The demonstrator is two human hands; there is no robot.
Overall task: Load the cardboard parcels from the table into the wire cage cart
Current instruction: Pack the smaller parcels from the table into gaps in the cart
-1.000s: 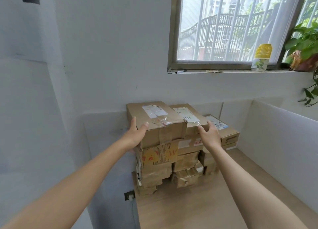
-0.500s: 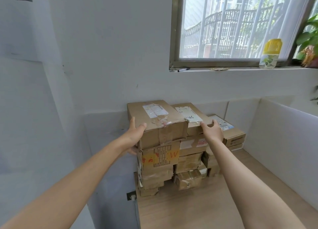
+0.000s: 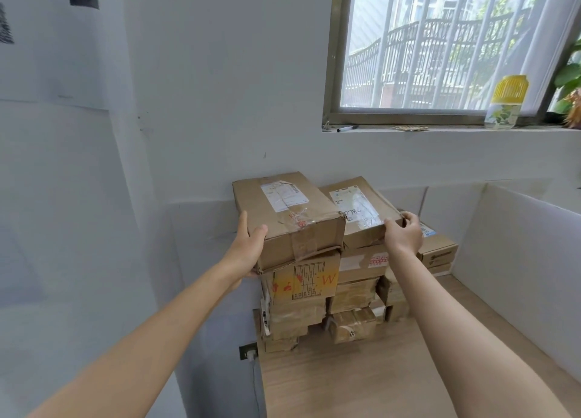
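**Top two parcels gripped, not yet lifted**

Left hand [image 3: 248,248] clamps the left parcel [image 3: 283,213] at its side, thumb on top. Right hand [image 3: 404,237] curls over the near corner of the right parcel [image 3: 361,216]. Both parcels top the stack on the table [image 3: 345,380]; cart unseen. Lift level, likely one at a time. A second ago the right fingers lay flatter.

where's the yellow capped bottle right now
The yellow capped bottle stands on the windowsill at the upper right of the head view, far right of the black marker and just left of the plant.
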